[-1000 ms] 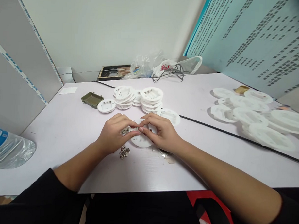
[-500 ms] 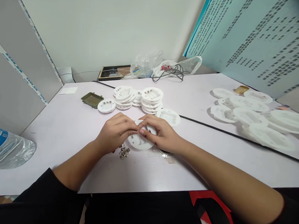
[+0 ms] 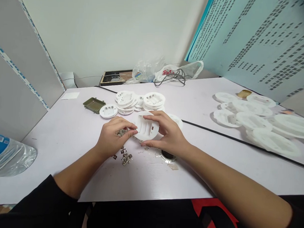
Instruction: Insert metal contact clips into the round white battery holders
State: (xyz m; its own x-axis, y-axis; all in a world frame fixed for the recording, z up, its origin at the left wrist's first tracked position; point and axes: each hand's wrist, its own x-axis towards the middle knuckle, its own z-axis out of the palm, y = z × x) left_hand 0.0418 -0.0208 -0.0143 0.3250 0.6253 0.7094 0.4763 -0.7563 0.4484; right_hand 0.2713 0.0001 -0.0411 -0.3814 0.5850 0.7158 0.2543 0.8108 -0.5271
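My right hand (image 3: 167,132) holds a round white plastic battery holder (image 3: 147,126) by its edge, tilted up off the table with its ribbed compartments showing. My left hand (image 3: 113,137) sits just left of the holder, its fingertips pinched among small metal clips (image 3: 121,133). A loose pile of similar clips (image 3: 125,159) lies on the table below my left hand, with a few strays nearby. The holder's underside is hidden.
Stacks of white holders (image 3: 125,100) stand beyond my hands, with a single holder (image 3: 108,110) and an olive box (image 3: 93,105) to their left. Further white discs (image 3: 253,119) lie at right. A plastic water bottle (image 3: 8,155) lies at far left.
The holder has risen and tilted up in my right hand. My left hand has moved left from it to the metal clips, and more clips now lie scattered.
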